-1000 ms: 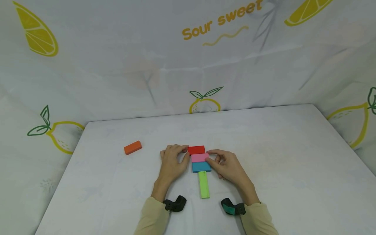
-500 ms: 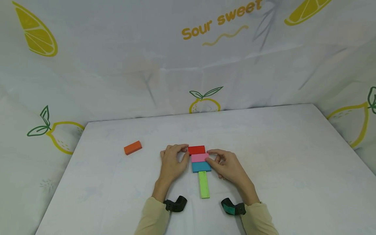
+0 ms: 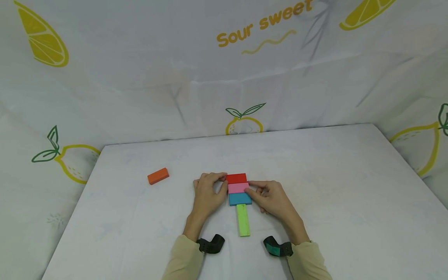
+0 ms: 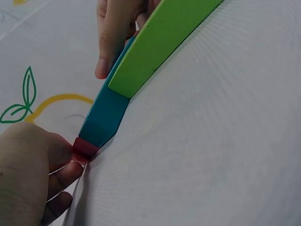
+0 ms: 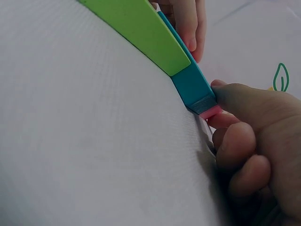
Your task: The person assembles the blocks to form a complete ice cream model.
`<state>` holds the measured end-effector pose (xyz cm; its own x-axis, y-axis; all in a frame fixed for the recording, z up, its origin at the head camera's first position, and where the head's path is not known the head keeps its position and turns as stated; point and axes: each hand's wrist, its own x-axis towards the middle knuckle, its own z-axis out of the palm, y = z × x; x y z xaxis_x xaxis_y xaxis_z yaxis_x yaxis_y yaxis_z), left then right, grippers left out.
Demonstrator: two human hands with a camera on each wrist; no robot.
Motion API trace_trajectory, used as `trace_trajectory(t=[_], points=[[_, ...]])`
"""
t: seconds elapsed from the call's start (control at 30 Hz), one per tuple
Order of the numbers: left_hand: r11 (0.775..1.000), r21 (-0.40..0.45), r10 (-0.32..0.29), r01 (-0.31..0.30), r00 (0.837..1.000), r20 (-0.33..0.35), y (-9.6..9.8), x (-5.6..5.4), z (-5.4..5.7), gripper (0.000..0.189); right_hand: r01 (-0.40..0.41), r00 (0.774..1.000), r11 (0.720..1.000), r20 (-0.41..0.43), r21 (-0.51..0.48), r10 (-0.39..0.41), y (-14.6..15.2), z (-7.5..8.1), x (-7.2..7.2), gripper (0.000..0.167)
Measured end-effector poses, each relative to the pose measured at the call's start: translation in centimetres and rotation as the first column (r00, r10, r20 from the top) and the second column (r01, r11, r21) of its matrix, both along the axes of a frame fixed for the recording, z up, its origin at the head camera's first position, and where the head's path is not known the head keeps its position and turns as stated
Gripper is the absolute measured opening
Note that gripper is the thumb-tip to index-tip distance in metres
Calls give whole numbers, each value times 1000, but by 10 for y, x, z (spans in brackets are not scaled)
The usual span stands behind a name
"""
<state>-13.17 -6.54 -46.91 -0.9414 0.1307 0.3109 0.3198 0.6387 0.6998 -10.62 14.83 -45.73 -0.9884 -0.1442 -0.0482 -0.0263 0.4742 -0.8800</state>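
A red block (image 3: pixel 236 178), a pink block (image 3: pixel 238 188), a blue block (image 3: pixel 240 199) and a long green block (image 3: pixel 243 220) form a column on the table. The green one stands lengthwise below the blue, touching its near side. My left hand (image 3: pixel 210 194) touches the left ends, index finger at the red block and thumb beside the pink. At the other side, my right hand (image 3: pixel 271 197) has its thumb on the pink block's right end and its index finger at the red's right end. In the right wrist view the pink block (image 5: pixel 210 112) shows only its end.
An orange block (image 3: pixel 158 176) lies apart on the left of the white table (image 3: pixel 332 186). Behind stands a white cloth backdrop (image 3: pixel 140 85) with lemon prints. Each wrist wears a black camera mount (image 3: pixel 211 244).
My left hand has moved slightly right, and the red block has slid right with it, more nearly in line with the pink block. My right index finger has straightened slightly; the other blocks stay put.
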Motion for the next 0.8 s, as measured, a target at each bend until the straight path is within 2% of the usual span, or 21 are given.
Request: trace_trajectory(t=[0.47, 0.8], points=[[1000, 0, 1, -1, 1000, -23, 1, 0, -2, 26, -17, 1000, 999, -19, -35, 16, 0, 0, 1, 44], [1000, 2, 4, -4, 1000, 23, 3, 0, 0, 27, -2, 1000, 1000, -3, 2, 2, 1, -2, 0, 45]])
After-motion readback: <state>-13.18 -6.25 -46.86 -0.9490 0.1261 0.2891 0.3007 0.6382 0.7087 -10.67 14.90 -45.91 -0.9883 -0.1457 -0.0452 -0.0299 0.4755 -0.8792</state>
